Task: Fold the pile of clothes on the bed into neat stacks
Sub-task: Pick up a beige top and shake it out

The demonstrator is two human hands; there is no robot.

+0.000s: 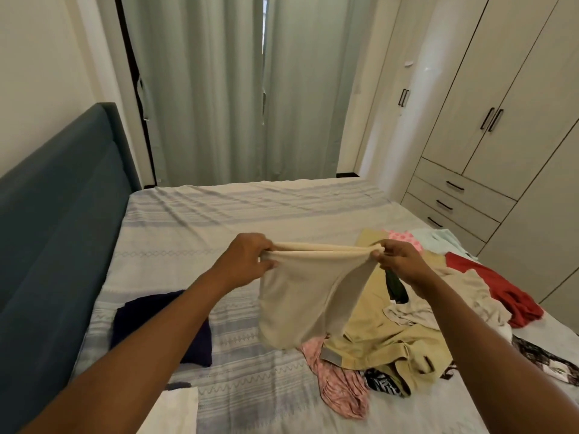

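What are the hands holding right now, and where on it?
A cream garment, held up by its top edge: left hand grips one end, right hand the other.

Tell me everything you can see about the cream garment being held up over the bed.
The cream garment is plain, soft-looking cloth, no print. The left hand and right hand pinch the ends of its top edge, holding it taut and roughly level; two layers show there. The rest hangs slack over the bed, its lower end in front of the pink garment; whether they touch is unclear.
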